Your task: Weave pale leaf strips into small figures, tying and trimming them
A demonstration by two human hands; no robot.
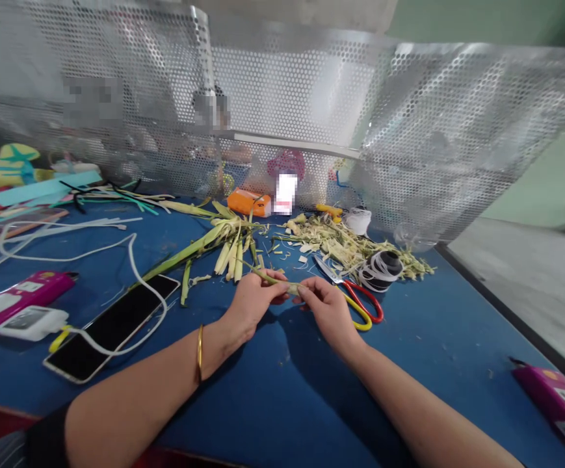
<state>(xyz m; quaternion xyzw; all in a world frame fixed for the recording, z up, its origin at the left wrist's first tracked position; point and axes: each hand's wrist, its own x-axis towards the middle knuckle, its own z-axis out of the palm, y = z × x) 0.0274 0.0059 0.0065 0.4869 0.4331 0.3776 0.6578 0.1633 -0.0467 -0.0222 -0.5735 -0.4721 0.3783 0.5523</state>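
Observation:
My left hand (257, 296) pinches a thin green plant strip (268, 278), which sticks out past the fingers toward the back left. My right hand (328, 309) closes on the pale near end of the same strip, thumb against fingertips. Both hands are close together above the blue table (272, 403). Just right of my right hand lie scissors (366, 304) with one red and one yellow handle. Behind the hands, a bundle of long green and pale leaf strips (223, 244) is spread out. A heap of plant scraps (333, 240) lies farther right.
Beside the scissors stands a black spool of white cord (382, 270). On the left are a phone (116, 325), a white cable (133, 260) and a purple device (23, 296); another purple device (555, 403) lies at right. An orange packet (249, 202) sits before a perforated screen (292, 84).

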